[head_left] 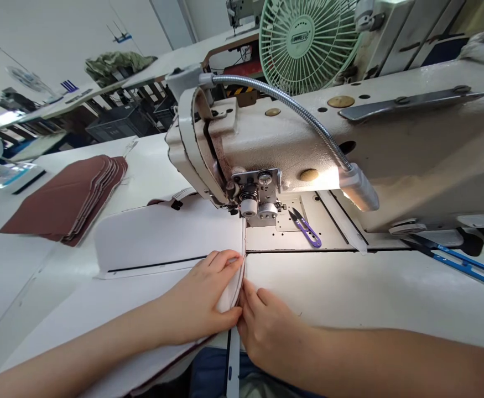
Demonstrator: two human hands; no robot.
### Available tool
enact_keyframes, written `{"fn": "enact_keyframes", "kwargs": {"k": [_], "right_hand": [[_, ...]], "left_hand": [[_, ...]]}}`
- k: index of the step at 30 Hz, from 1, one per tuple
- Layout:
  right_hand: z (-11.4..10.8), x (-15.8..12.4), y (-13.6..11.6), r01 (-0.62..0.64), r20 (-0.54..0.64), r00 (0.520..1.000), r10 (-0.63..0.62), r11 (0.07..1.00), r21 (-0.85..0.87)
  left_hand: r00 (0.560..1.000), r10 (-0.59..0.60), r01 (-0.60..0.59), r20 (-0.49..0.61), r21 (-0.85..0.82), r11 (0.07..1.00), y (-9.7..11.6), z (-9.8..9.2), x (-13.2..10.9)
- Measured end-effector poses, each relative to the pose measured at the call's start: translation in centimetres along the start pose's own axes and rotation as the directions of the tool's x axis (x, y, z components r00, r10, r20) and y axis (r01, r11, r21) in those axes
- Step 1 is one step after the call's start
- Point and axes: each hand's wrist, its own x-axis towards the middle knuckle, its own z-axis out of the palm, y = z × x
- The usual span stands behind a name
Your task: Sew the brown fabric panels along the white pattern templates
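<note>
A white-backed fabric panel (162, 232) with a maroon underside lies across the table, its right edge running up beneath the sewing machine head (250, 193). My left hand (202, 296) rests on top of the panel, fingertips and thumb holding it along that edge. Just to the right, my right hand (266, 326) pinches the same edge, fingers curled together and close to the left thumb. The needle and presser foot are mostly hidden behind the machine's metal fittings. Purple thread snips (308, 229) lie on the machine bed, right of the needle area.
Maroon fabric pieces (67, 196) sit stacked at the left. Blue-handled scissors (466, 265) lie at the right, below the machine arm. A lamp (358, 188) on a flexible neck lights the bed. Behind stand a green fan (303, 41) and a grey crate (117, 127).
</note>
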Motion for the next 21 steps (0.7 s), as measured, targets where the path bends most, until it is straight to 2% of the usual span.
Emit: {"fn": "enact_keyframes", "kwargs": {"k": [4,6,9,12,21], "right_hand": [[0.3,0.5,0.7,-0.029,0.015,0.999,0.029,1.000,-0.012],[0.4,0.8,1.3,-0.040,0.021,0.999,0.041,0.999,-0.025],[0.4,1.1,2.0,-0.041,0.068,0.997,0.043,0.999,-0.021],[0.5,1.3,2.4,-0.056,0.088,0.994,0.059,0.998,-0.029],[1.0,1.1,2.5,-0.042,0.086,0.995,0.049,0.996,-0.077]], "left_hand": [[0.994,0.009,-0.018,0.110,0.075,0.997,-0.1,-0.5,-0.2],[0.991,0.043,-0.053,0.126,0.070,0.996,-0.4,-0.9,-0.4],[0.992,0.114,-0.116,0.051,0.036,0.993,-1.0,-1.2,-0.2],[0.991,0.130,-0.130,-0.017,0.016,0.991,-1.5,-1.1,0.2],[0.976,0.187,-0.181,-0.109,0.061,0.982,-2.1,-1.0,1.5]]}}
